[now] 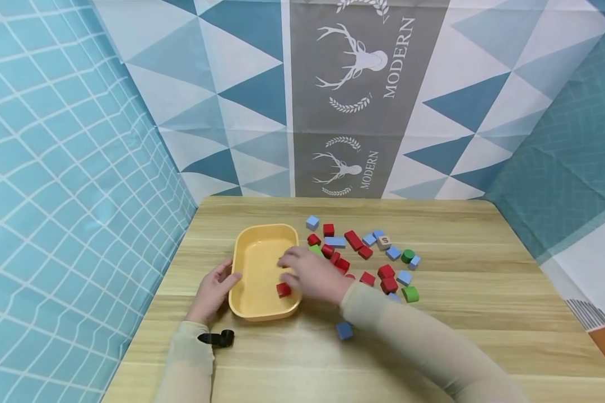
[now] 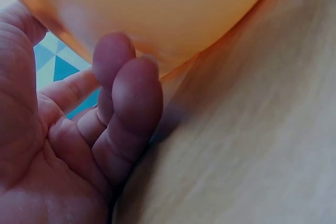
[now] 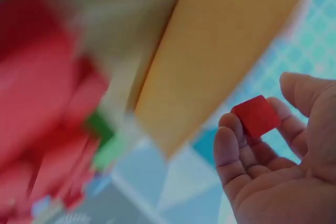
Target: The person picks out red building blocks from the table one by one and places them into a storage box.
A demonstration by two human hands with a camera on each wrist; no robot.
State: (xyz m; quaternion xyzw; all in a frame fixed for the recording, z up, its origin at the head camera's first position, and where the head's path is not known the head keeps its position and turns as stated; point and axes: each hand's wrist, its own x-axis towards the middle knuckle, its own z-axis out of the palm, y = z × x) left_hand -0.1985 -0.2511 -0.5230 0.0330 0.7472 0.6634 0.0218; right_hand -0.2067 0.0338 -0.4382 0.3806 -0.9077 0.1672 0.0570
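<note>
A yellow plastic tray (image 1: 265, 316) stands on the table. My left hand (image 1: 214, 291) grips its left side, thumb over the rim and fingers against the outer wall; in the left wrist view, fingertips (image 2: 137, 90) touch that wall. Over the tray's right side is my right hand (image 1: 315, 274), its thumb and fingers spread apart. A red block (image 1: 283, 289) shows just below that thumb. In the right wrist view a red block (image 3: 257, 116) appears in front of the loosely bent fingers, with the thumb apart from it; whether it touches them is hard to tell.
Right of the tray lie scattered red blocks (image 1: 354, 240), blue blocks (image 1: 404, 277), green blocks (image 1: 410, 294) and a wooden letter block (image 1: 384, 242). One blue block (image 1: 344, 331) lies nearer the front, by the right sleeve. Patterned cloth (image 1: 252, 101) hangs behind the wooden table (image 1: 464, 246).
</note>
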